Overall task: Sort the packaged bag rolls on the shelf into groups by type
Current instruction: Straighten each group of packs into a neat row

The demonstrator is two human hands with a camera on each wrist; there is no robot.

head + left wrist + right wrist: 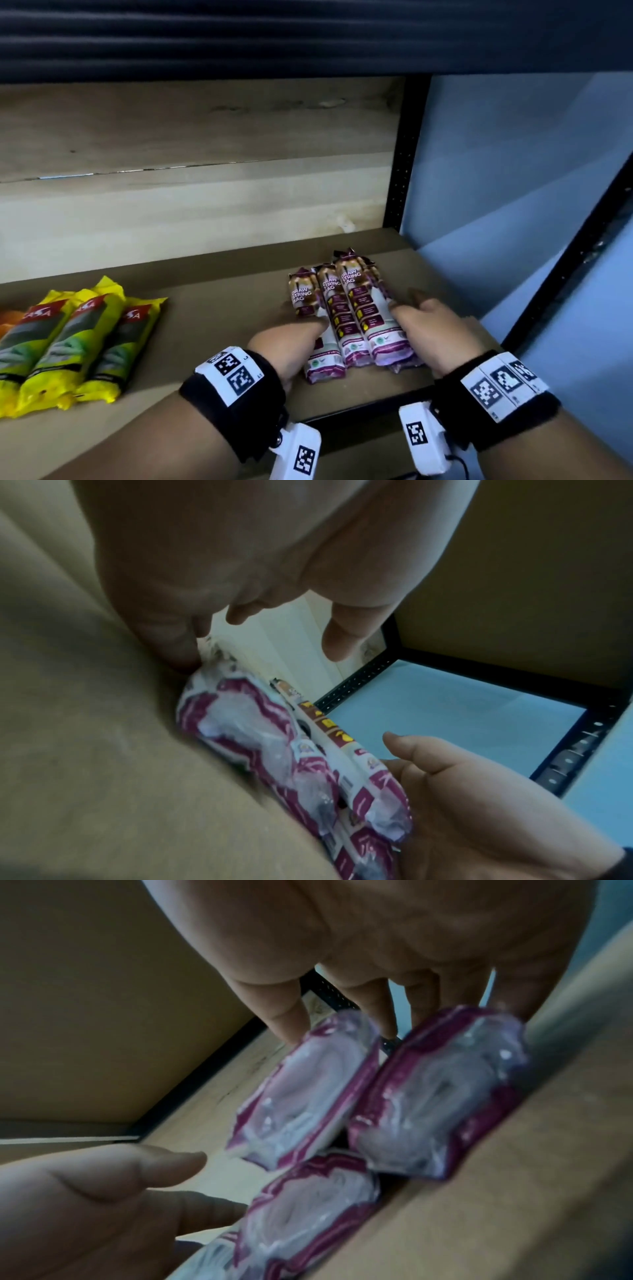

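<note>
Several purple-and-white drawstring bag rolls (356, 315) lie side by side on the right part of the brown shelf board (219, 308). My left hand (287, 342) lies against the left side of this group, fingers fairly straight, thumb free. My right hand (431, 325) presses the group's right side, one finger resting on the rightmost roll. The left wrist view shows the rolls (260, 750) between my left hand (205, 574) and right hand (462, 791). In the right wrist view the roll ends (428, 1096) sit under my right fingers (373, 1001). Three yellow rolls (68, 342) lie at the left.
An orange pack (7, 318) peeks in at the far left edge. A black perforated upright (404, 171) and a blue wall (513, 171) bound the shelf on the right. The shelf's front edge (359, 414) runs just below the purple rolls. Bare board separates the two groups.
</note>
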